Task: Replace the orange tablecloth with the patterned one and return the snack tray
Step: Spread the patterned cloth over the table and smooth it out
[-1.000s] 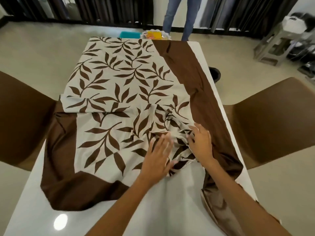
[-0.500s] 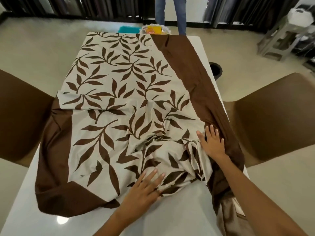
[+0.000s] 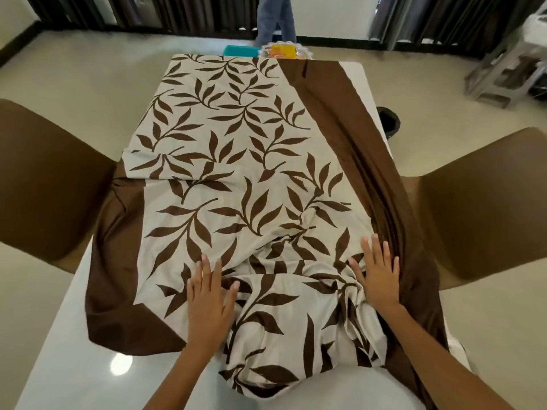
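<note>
A cream tablecloth with brown leaves and a brown border (image 3: 236,179) lies spread over the white table (image 3: 68,335), still bunched and wrinkled at the near end. My left hand (image 3: 208,294) presses flat on the cloth left of the bunch, fingers straight. My right hand (image 3: 379,273) lies flat at the cloth's right side, where the pattern meets the brown border. Beyond the far table edge, the snack tray (image 3: 284,51) with yellow packets shows partly. No orange cloth is in view.
Brown chairs stand at the left (image 3: 50,190) and right (image 3: 485,202) of the table. A person in jeans (image 3: 276,19) stands beyond the far end. A teal object (image 3: 239,50) sits beside the tray. A grey stool (image 3: 503,75) stands at the far right.
The bunched near end of the cloth has been drawn toward me and spread wider. My hands have moved apart, the left to the left and the right along the brown border.
</note>
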Demonstrator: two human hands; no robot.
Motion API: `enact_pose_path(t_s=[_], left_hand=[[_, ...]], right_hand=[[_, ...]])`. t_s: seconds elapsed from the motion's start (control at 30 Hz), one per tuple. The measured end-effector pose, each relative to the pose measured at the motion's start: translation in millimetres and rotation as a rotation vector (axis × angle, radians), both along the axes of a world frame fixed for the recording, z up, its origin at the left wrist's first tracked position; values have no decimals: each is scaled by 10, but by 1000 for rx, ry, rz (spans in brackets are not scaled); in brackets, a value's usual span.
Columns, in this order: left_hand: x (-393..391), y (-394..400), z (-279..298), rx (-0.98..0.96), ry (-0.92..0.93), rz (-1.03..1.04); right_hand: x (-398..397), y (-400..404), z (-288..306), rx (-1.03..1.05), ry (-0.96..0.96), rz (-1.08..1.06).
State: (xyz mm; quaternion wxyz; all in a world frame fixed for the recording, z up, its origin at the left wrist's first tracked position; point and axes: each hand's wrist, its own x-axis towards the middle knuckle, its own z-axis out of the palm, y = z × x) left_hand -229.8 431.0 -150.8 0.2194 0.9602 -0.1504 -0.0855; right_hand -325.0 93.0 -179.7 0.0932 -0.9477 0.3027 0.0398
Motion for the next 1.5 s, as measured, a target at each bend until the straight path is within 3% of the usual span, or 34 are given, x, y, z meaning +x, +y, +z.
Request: enact_pose_path(t_s=[0.1, 0.23, 0.6, 0.87, 0.97, 1.17, 1.37, 1.5], left_hand=[[-30, -106, -146, 178, 50, -64], [-122, -71, -259, 221, 18, -105], [-613, 583, -373, 208, -37, -300], [-897, 247, -184, -2, -49, -192], [-1095, -180, -108, -18, -52, -306], [-1722, -671, -224, 51, -49, -677], [-1874, -553, -378, 143, -57, -719], [-1884, -551, -321, 149, -76, -722]], right_hand=[[-162, -58, -3, 13, -16, 6], [-507, -121, -46, 12, -44, 13], [-1113, -200, -44, 33, -39, 130], [-1150, 495, 91, 72, -15, 194], [-1326, 755, 62, -42, 50, 243], [-1806, 1013, 120, 59, -232, 83], [-2147, 982, 95, 54, 25, 215], [-2224, 755, 169, 55, 55, 347]])
